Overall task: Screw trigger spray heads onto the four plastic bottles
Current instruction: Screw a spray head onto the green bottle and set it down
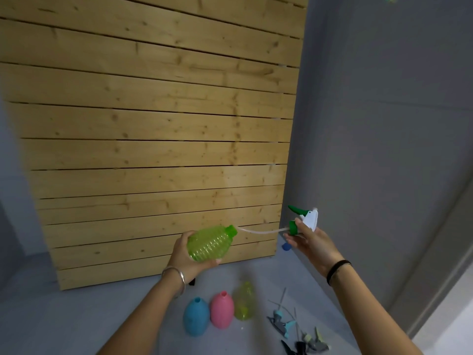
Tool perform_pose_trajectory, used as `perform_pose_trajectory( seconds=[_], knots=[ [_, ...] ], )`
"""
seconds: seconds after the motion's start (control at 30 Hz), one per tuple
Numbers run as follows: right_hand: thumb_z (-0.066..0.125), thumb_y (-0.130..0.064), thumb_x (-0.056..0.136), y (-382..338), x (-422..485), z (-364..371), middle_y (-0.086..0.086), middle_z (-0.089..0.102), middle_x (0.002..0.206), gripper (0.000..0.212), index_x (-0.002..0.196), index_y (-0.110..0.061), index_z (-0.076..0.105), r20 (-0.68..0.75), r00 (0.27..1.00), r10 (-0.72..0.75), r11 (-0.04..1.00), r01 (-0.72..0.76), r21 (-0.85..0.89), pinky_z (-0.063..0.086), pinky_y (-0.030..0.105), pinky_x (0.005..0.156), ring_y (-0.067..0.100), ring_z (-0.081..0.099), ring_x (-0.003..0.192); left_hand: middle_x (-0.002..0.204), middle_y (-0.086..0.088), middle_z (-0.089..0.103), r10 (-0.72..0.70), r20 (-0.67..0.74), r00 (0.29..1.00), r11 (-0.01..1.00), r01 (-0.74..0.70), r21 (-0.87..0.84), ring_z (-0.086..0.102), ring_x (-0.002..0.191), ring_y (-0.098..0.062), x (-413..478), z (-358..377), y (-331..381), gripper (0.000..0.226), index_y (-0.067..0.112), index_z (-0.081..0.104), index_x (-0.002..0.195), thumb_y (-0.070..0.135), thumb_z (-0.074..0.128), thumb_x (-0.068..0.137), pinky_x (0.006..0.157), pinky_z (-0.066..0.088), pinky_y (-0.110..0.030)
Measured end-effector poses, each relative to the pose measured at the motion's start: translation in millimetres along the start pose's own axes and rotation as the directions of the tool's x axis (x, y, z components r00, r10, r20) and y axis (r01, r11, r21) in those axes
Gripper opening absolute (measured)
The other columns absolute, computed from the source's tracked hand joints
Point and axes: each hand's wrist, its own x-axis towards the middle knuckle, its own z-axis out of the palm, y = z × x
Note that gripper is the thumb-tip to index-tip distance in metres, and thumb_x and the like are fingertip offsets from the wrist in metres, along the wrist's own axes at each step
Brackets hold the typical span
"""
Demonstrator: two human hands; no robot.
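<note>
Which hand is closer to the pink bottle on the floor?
Left. The left hand, holding the green bottle, is almost directly above the pink bottle. The right hand, holding the spray head, is higher and farther off to the right.

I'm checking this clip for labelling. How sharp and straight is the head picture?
Head view: the wide lens bows the wooden slats; dim, even light without glare; green bottle in the left hand is fairly sharp; spray heads on the floor at the bottom edge are smeared.
</note>
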Motion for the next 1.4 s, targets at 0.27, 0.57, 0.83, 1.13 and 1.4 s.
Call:
perform_pose_trajectory(
  seconds=[0.27,0.57,0.83,1.13,1.4],
  knots=[
    [0.058,-0.023,0.090,8.7,-4.4,7.6,0.009,0.069,0.095,0.014,0.098,-0.012,0.060,0.092,0.994,0.061,0.994,-0.052,-0.096,0.059,0.019,0.065,0.016,0.073,0.074,0.123,0.008,0.036,0.103,0.236,0.966,0.962,-0.157,0.222,0.040,0.114,-0.007,1.2,4.9,1.5,0.093,0.035,0.043,0.124,0.030,0.092,0.045,0.097,0.032,-0.018],
    [0.057,-0.023,0.091,25.7,-7.6,29.5,0.008,0.069,0.101,0.032,0.119,-0.007,0.058,0.177,0.983,0.053,0.980,-0.017,-0.197,0.058,0.021,0.078,0.013,0.067,0.086,0.108,0.023,0.054,0.028,0.267,0.963,1.000,-0.030,0.003,0.055,0.098,0.007,-1.3,14.0,16.8,0.081,0.042,0.048,0.111,0.038,0.092,0.043,0.070,0.043,-0.002],
    [0.063,-0.015,0.087,27.2,-7.8,33.8,0.012,0.066,0.100,0.031,0.112,0.004,0.064,0.165,0.985,-0.048,0.976,0.081,-0.201,0.057,0.017,0.077,0.013,0.065,0.086,0.109,0.014,0.062,-0.024,0.270,0.963,0.998,0.039,-0.051,0.061,0.102,-0.006,-1.0,11.0,21.8,0.089,0.037,0.053,0.111,0.055,0.085,0.030,0.079,0.049,-0.016],
    [0.070,-0.015,0.081,27.6,-7.2,31.5,0.010,0.066,0.090,0.029,0.102,0.004,0.065,0.206,0.974,-0.092,0.924,0.161,-0.347,0.055,0.018,0.078,0.012,0.063,0.082,0.120,0.013,0.050,-0.081,0.265,0.961,0.994,0.096,-0.045,0.051,0.111,-0.011,-0.7,16.8,23.5,0.104,0.034,0.041,0.127,0.052,0.088,0.036,0.092,0.045,-0.024],
    [0.074,-0.016,0.077,31.3,-6.1,34.2,0.002,0.065,0.080,0.011,0.086,-0.013,0.068,0.122,0.988,-0.091,0.950,0.123,-0.287,0.052,0.012,0.066,0.006,0.063,0.071,0.099,0.006,0.054,-0.234,0.193,0.953,0.960,0.258,-0.109,0.052,0.093,-0.009,-1.5,28.6,31.7,0.060,0.030,0.055,0.110,0.073,0.024,0.081,0.081,0.039,-0.025]
  ],
)
